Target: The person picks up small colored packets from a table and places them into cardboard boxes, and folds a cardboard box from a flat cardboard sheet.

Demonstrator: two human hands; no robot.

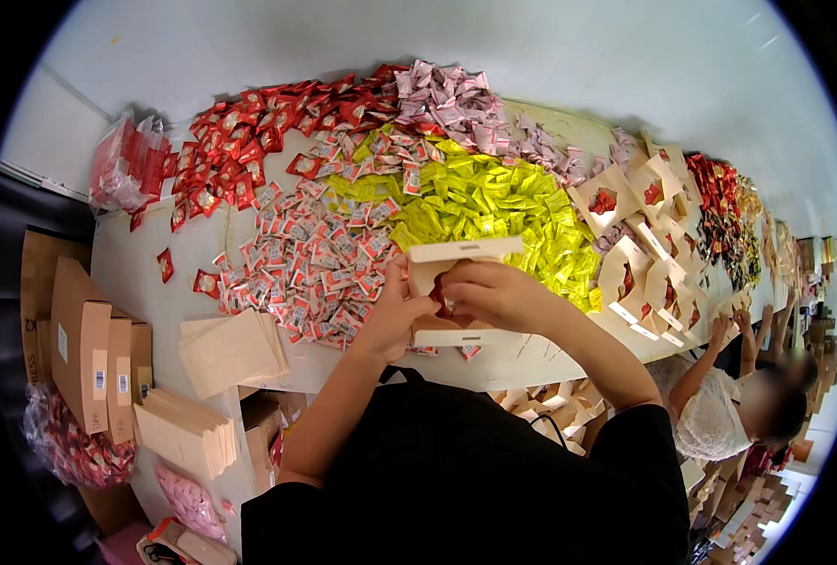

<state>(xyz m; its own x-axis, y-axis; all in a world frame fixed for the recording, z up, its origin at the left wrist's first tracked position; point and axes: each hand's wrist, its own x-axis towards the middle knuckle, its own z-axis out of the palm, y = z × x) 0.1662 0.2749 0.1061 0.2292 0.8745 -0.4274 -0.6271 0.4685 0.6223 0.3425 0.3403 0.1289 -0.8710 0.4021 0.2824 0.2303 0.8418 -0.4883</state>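
Observation:
In front of me a kraft paper box [461, 249] lies with raised flaps at its far and near edges. My left hand [390, 311] grips the box at its left side, thumb over the opening. My right hand [485, 293] reaches into the box, its fingers closed on a red packet [441, 293] partly hidden by them. Just beyond spread yellow-green packets [489, 194], white-and-red packets [305, 261], red packets [238, 134] and pale pink packets [450, 99]. To the right stand open kraft boxes [602, 201] with red contents.
Flat kraft sheets [227, 349] and a stack of folded kraft boxes [188, 431] lie at the left. Cardboard cartons [79, 339] and a plastic bag of red packets [86, 445] stand beyond them. Scissors [160, 553] are at lower left. A person [708, 409] works at the right.

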